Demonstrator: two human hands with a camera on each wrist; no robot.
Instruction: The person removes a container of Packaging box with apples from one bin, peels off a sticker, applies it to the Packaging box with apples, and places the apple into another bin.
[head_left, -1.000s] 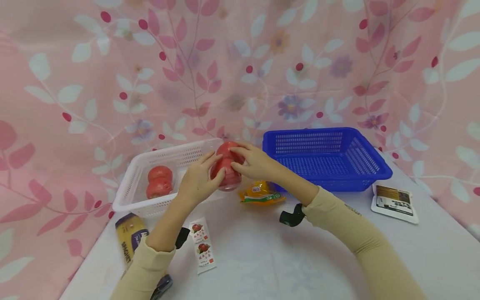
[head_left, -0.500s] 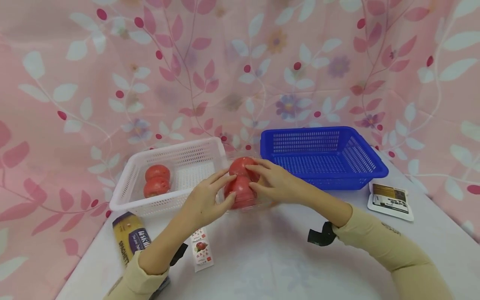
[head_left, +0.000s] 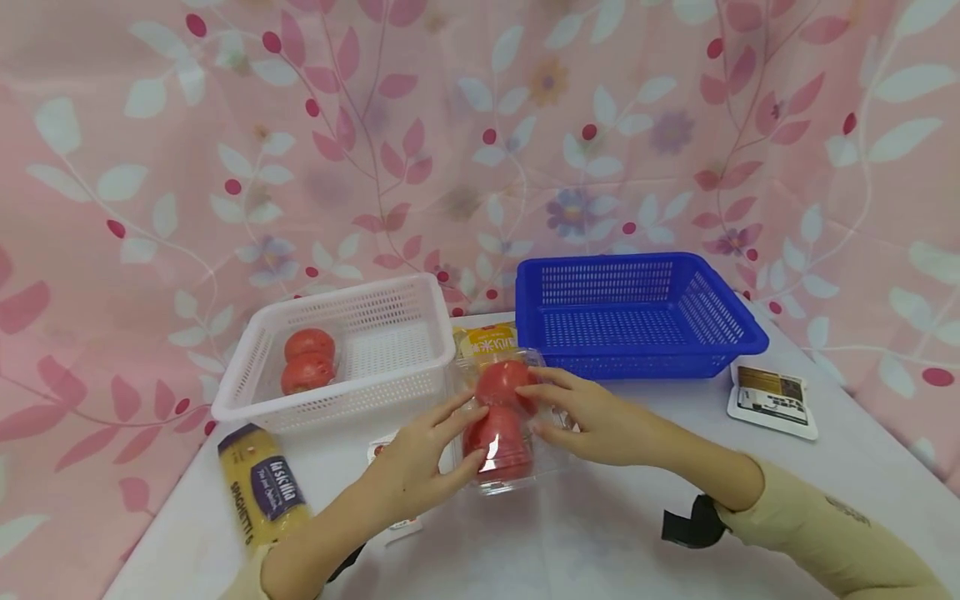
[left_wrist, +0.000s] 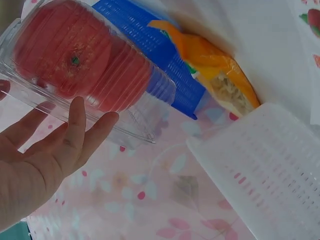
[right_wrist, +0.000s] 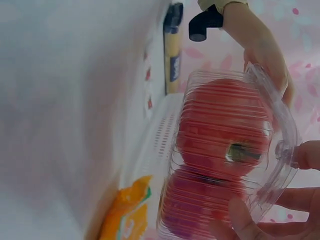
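Observation:
A clear plastic clamshell box (head_left: 517, 479) with two red tomatoes (head_left: 498, 437) inside is held between both hands over the front of the table. My left hand (head_left: 412, 471) grips its left side; in the left wrist view the fingertips lie along the clear rim. From the right, my right hand (head_left: 600, 421) holds the opposite edge, its thumb and fingers at the flange in the right wrist view. Another clear pack of red tomatoes (head_left: 308, 360) sits in the left part of the white basket (head_left: 397, 396).
A blue basket (head_left: 637, 367) stands at the back right, with a flat white-edged pouch (head_left: 772, 404) beside it. Behind the held box lies an orange-yellow bag (head_left: 487, 339). A spaghetti pack (head_left: 262, 487) lies at the front left; a printed white packet (head_left: 403, 532) is partly hidden by the left arm.
Both hands have brought the tomato box from beside the white basket toward the front and right. The orange-yellow bag now shows behind it.

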